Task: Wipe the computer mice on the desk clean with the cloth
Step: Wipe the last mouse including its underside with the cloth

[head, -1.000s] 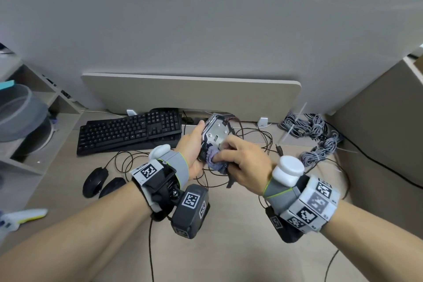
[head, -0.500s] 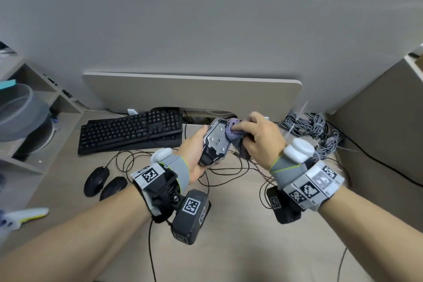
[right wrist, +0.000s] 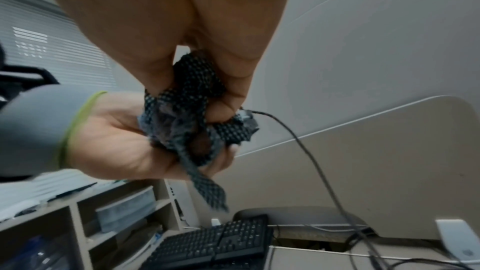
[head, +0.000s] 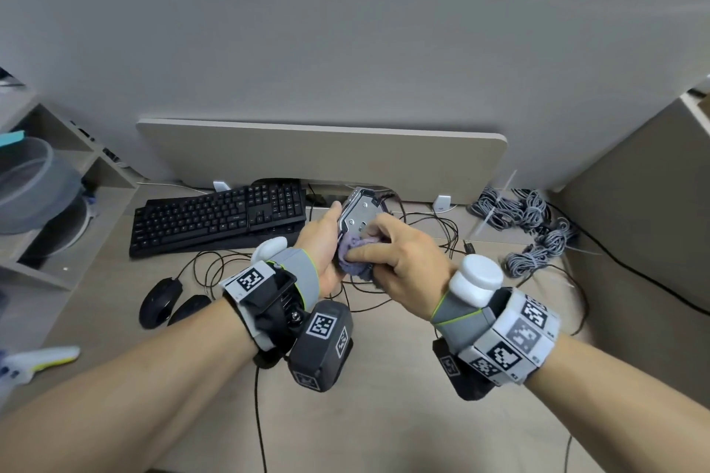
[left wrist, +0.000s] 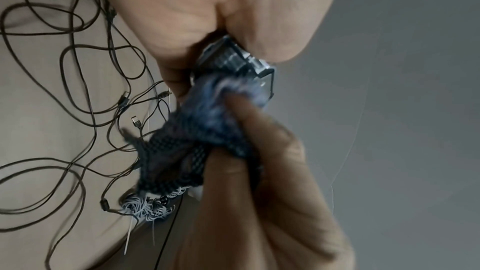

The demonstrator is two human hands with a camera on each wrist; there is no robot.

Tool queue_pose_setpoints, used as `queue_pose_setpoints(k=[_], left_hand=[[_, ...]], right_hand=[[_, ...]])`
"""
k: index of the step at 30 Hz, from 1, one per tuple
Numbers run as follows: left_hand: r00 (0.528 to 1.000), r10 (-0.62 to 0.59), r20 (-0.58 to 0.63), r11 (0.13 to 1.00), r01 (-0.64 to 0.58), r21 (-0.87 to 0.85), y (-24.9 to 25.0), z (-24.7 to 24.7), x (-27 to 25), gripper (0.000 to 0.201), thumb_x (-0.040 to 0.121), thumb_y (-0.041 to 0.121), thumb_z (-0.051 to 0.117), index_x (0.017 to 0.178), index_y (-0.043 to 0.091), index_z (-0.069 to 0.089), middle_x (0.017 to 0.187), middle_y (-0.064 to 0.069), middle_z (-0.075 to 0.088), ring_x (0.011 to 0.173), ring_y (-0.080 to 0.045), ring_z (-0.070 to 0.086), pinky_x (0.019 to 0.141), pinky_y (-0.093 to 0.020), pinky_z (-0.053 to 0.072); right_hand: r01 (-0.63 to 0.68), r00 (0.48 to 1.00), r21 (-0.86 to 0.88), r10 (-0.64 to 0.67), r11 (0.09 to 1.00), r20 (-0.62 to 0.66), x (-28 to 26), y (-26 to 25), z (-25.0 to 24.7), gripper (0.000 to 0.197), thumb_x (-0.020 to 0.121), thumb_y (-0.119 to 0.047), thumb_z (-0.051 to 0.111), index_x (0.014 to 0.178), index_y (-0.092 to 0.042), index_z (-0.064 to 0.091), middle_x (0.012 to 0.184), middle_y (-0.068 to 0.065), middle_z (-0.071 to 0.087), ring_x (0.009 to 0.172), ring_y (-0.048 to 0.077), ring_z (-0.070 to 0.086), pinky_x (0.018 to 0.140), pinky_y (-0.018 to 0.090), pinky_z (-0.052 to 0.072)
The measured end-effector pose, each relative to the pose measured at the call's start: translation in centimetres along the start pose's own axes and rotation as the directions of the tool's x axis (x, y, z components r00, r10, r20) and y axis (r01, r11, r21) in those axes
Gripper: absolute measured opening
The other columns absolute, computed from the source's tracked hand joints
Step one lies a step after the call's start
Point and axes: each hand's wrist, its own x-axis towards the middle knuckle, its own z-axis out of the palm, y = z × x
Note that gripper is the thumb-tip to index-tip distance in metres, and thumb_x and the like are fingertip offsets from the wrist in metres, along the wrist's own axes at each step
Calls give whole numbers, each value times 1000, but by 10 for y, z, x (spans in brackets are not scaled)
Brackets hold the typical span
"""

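Note:
My left hand (head: 326,238) grips a wired mouse (head: 359,213) above the desk, its silver underside turned up toward me. My right hand (head: 388,253) holds a bunched purple-grey cloth (head: 355,250) and presses it against the near end of that mouse. In the left wrist view the cloth (left wrist: 207,130) covers the mouse's (left wrist: 233,59) lower part. The right wrist view shows the cloth (right wrist: 187,110) crumpled between both hands, with the mouse cable (right wrist: 298,141) trailing away. Two black mice (head: 159,299) lie side by side on the desk at the left.
A black keyboard (head: 215,219) lies at the back left. Loose black cables (head: 422,234) tangle under my hands. Bundled grey cords (head: 534,227) sit at the right. Shelves with a plastic container (head: 30,188) stand left, a beige panel (head: 322,157) behind.
My right hand swept the cloth from the near end of the mouse up to its far end, then back down to the near end. The left hand kept its grip.

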Motion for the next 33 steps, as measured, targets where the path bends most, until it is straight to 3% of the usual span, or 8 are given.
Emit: queue_pose_setpoints(k=[2,5,10,15,20,24,28,33], left_hand=[[1000,0,-11,999,0,51,1,0,2,48,98,44,51,115,0,62,102,-17,70,74,-30,70,64,-39,60],[999,33,21,999,-33,26,2,-2,4,44,99,40,51,117,2,63,109,-19,72,92,-34,71,79,-45,59],[999,24,42,996,-27,82,-6,-7,8,39,98,44,49,107,10,67,98,-15,74,68,-30,69,55,-31,50],[998,25,60,991,-33,129,-7,-3,13,39,97,44,49,110,12,69,102,-11,74,77,-28,68,72,-37,56],[993,12,116,975,-37,219,-11,-2,16,31,94,40,53,102,15,69,89,-10,70,63,-24,64,53,-26,46],[992,16,122,981,-40,191,-12,-3,20,35,92,43,55,106,16,71,98,-11,72,77,-25,66,70,-33,50],[995,44,92,976,-63,209,-13,-3,19,36,94,45,54,109,17,70,96,-9,72,75,-25,65,67,-33,49],[996,68,57,973,-79,216,-11,-2,17,45,89,48,58,114,12,70,111,-16,72,95,-32,69,85,-44,54]], right_hand=[[16,1000,1,-16,1000,26,-1,-2,2,32,74,-11,50,92,-23,73,90,6,57,74,25,58,57,28,47],[-42,999,0,42,999,13,-10,16,-4,32,74,-24,42,83,-22,73,84,5,57,67,26,59,53,32,49],[-215,963,-11,210,977,-170,4,45,-25,35,63,-7,45,86,-13,71,79,4,52,72,30,56,61,27,36],[-43,998,8,43,999,-43,-6,15,-11,35,70,-20,39,94,-14,64,91,6,55,80,26,55,63,30,45],[-200,970,-3,198,980,-139,10,34,-23,37,69,-18,38,93,-12,65,83,2,48,76,33,56,61,32,44],[-23,999,-5,23,1000,25,-2,17,-11,39,74,-24,38,98,-11,65,93,11,55,80,32,57,64,36,50],[-241,960,14,240,971,-142,16,34,-26,44,71,-24,34,96,-10,67,87,11,55,79,33,57,64,28,40],[-81,996,16,81,997,-22,9,14,-15,45,75,-32,34,97,-10,66,90,13,56,80,31,57,65,30,42]])
